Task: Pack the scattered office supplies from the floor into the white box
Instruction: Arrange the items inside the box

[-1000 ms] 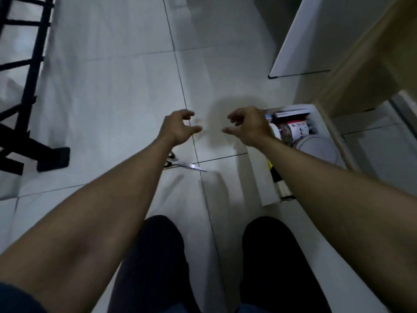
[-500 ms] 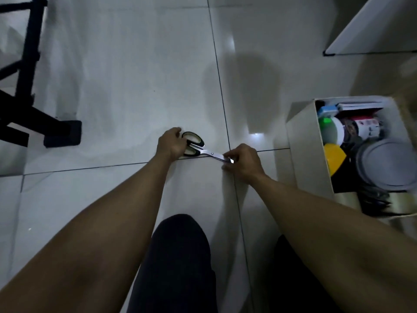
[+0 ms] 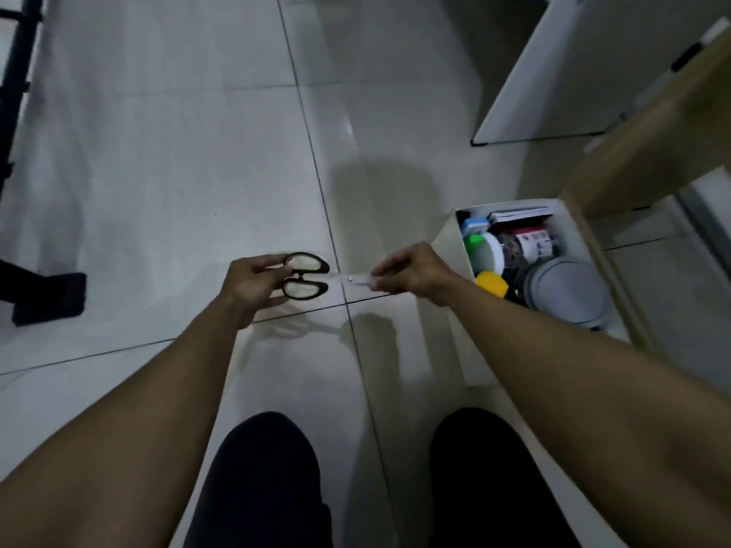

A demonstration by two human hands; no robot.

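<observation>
Floor (image 3: 178, 172): pale glossy tiles, dark grout.
Box (image 3: 449, 247): right of scissors (image 3: 306, 276), full.
Left hand (image 3: 253, 284): pinches handles.
Right hand (image 3: 411, 270): pinches blades.

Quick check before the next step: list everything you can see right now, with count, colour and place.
scissors: 1, black handles, silver blades, held above the floor between both hands
box: 1, white, open, on the floor at right, nearly full
round lid: 1, grey, in the box, near side
yellow item: 1, in the box by its left wall
green-capped item: 1, in the box, farther back
labelled roll: 1, white and red, in the box
black frame: 1, floor at far left
white panel: 1, upper right
wooden furniture: 1, right of the box
left hand: grips the handles
right hand: pinches the blades
knees: 2, dark trousers, bottom
</observation>
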